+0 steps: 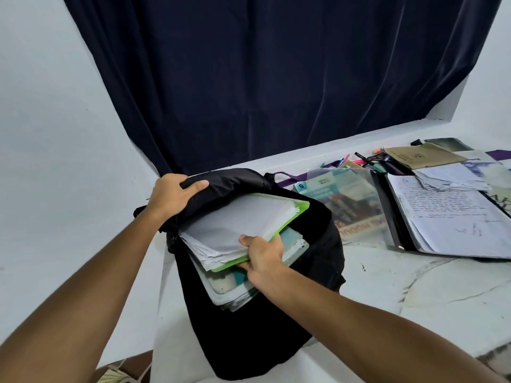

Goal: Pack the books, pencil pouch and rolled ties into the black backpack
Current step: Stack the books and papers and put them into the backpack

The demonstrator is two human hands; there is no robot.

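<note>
Books [237,239] half hidden inside backpack [249,333]; right hand [265,255] grips them, left hand [172,193] clutches backpack rim.

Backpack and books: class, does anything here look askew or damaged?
Yes. The stack of books that the right hand grips sits crooked in the black backpack, its layers fanned out unevenly. The loose white pages in the green folder look dog-eared at their lower-left corner.
</note>
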